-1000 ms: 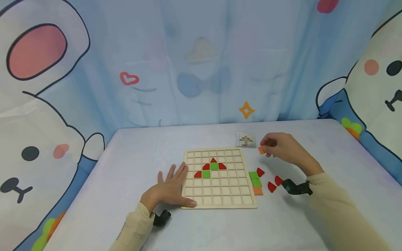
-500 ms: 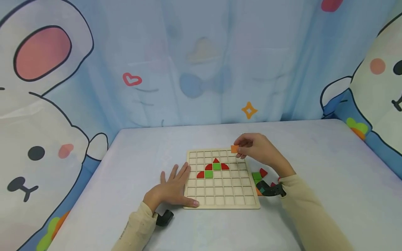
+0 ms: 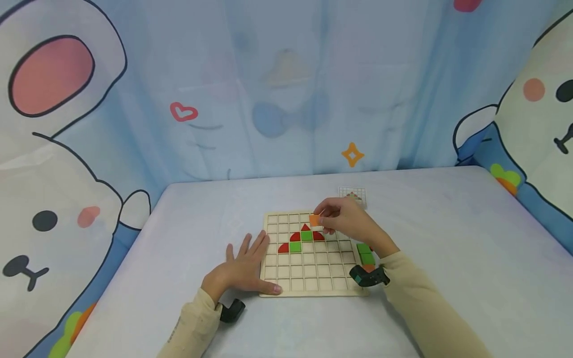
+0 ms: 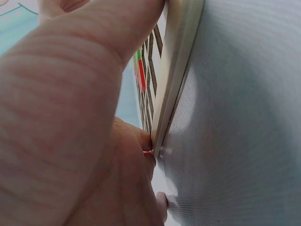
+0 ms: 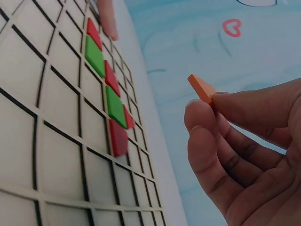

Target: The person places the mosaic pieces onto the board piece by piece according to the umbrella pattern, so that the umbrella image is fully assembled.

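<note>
Right hand [image 3: 345, 216] is farther left now, pinching flat orange square tile [image 3: 315, 220]; likely light, stiff, best edge-gripped. Left hand [image 3: 241, 272]: fingers spread.

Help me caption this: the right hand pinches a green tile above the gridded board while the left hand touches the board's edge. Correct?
The colour is wrong: the right hand pinches an orange tile, as the right wrist view shows. The rest stands.

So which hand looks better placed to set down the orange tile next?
The right hand, most likely: it pinches the orange square tile above the wooden grid board, while the left hand rests along the board's left edge, holding no tile.
</note>
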`<state>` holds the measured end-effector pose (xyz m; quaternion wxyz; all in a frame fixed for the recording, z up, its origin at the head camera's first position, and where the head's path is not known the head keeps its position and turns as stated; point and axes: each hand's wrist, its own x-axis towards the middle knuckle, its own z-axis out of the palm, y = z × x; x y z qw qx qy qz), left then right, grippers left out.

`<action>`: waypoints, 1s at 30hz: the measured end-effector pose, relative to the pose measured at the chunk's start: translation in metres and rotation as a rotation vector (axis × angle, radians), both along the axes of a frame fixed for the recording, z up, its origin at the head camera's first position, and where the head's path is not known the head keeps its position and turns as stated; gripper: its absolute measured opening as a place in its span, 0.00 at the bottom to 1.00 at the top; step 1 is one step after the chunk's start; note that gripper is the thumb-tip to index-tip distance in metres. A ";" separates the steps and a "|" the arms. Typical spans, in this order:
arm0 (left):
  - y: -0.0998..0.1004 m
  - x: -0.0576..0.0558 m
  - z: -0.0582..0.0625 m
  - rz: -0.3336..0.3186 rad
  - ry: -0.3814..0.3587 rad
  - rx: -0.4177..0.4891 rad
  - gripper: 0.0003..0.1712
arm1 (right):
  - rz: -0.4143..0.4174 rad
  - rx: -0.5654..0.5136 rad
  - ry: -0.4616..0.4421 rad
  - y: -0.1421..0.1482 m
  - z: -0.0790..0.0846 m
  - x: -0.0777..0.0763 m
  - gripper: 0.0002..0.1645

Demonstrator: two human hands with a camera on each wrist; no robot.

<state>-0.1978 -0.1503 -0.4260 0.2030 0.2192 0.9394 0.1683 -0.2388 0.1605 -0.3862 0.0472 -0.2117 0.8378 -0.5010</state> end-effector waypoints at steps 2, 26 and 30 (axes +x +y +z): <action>0.000 0.000 -0.002 0.002 0.008 0.005 0.80 | 0.013 0.009 -0.005 -0.005 -0.003 0.000 0.08; 0.001 -0.001 0.001 0.006 0.012 -0.045 0.76 | 0.012 0.246 0.055 -0.034 -0.030 0.000 0.06; 0.001 -0.001 0.000 0.008 0.015 -0.053 0.76 | -0.004 0.292 0.103 -0.039 -0.031 0.001 0.05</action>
